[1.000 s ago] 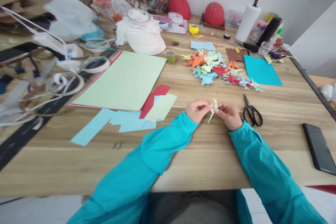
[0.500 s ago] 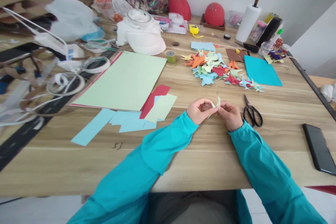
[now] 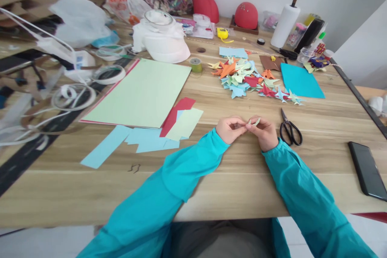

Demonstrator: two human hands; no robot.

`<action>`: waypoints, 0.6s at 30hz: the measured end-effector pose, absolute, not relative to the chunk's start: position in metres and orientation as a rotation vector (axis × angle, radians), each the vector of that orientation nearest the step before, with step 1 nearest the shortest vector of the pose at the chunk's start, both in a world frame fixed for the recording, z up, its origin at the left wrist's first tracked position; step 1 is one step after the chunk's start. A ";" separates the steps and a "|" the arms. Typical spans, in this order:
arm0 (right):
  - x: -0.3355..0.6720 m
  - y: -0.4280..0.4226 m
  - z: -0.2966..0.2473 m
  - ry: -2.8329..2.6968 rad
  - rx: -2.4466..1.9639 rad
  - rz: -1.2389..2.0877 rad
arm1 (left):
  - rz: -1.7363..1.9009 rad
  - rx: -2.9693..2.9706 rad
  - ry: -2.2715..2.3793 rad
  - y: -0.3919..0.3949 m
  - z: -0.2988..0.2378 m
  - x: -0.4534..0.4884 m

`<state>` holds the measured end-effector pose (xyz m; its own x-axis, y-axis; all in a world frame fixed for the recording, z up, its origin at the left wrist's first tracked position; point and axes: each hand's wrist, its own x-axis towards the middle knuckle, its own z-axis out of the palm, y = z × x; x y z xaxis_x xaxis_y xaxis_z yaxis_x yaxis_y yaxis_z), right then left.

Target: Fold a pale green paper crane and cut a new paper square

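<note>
Between my two hands, above the front middle of the table, is a small pale green folded paper [image 3: 256,121], mostly hidden by the fingers. My left hand [image 3: 231,128] pinches it from the left, thumb and fingertips together. From the right, my right hand [image 3: 263,131] pinches it too, and the fingertips of both hands meet. A narrow tip of the paper sticks up by the right fingers. Beyond the hands lies a pile of folded paper cranes [image 3: 238,76] in orange, pale green, blue and red. Black-handled scissors [image 3: 290,131] rest just right of my right hand.
Pale green sheets [image 3: 142,92] lie to the left, with blue paper strips [image 3: 105,147] and a red piece [image 3: 175,119] in front. A turquoise sheet [image 3: 302,80] is at the right, a phone [image 3: 367,169] at the right edge. Cables [image 3: 72,96] clutter the left.
The fingertips have closed further over the pale green paper, so less of it shows, and its raised tip now leans right. The hands stay in nearly the same place.
</note>
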<state>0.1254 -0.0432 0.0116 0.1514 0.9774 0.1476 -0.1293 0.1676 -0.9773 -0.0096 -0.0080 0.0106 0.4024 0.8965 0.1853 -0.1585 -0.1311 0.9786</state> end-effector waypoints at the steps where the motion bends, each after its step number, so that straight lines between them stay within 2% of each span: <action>1: 0.125 -0.043 0.012 -1.091 -1.043 1.036 | 1.047 1.404 0.720 -0.008 0.011 -0.009; 18: 0.130 -0.043 0.012 -1.132 -1.109 0.998 | 0.963 1.446 0.712 -0.008 0.012 -0.012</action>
<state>0.1300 -0.0431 0.0123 0.1575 0.9731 0.1680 -0.0438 0.1768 -0.9833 -0.0116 -0.0082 0.0117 0.4702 0.8692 0.1530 -0.1086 -0.1151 0.9874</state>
